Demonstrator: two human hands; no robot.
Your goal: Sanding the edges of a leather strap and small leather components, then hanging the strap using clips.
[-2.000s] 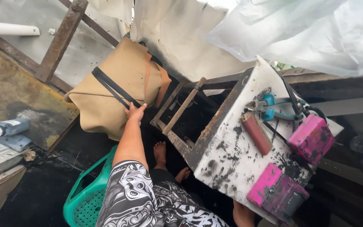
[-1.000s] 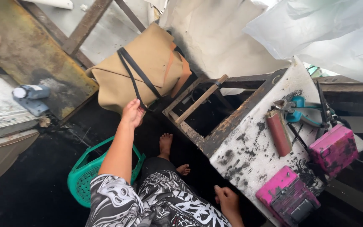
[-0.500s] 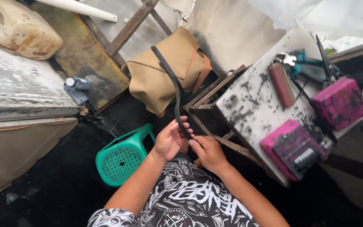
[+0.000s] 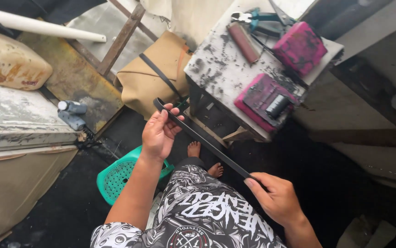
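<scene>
A long black strap (image 4: 205, 140) stretches straight between my two hands, slanting from upper left down to the right. My left hand (image 4: 160, 132) pinches its looped upper end with thumb and fingers. My right hand (image 4: 276, 197) grips the lower end over my lap. Behind the strap's top end lies a tan bag (image 4: 154, 76) with another black strap across it.
A paint-stained white table (image 4: 216, 73) carries two pink boxes (image 4: 299, 46), pliers (image 4: 253, 18) and a brown cylinder (image 4: 242, 42). A green plastic stool (image 4: 115, 177) is under my left arm. A dirty jerrycan (image 4: 9, 64) and a white pipe (image 4: 46, 28) lie at left.
The strap was pulled away from the tan bag and drawn out taut; my hands, close together half a second ago, have spread apart. The camera view shifted left.
</scene>
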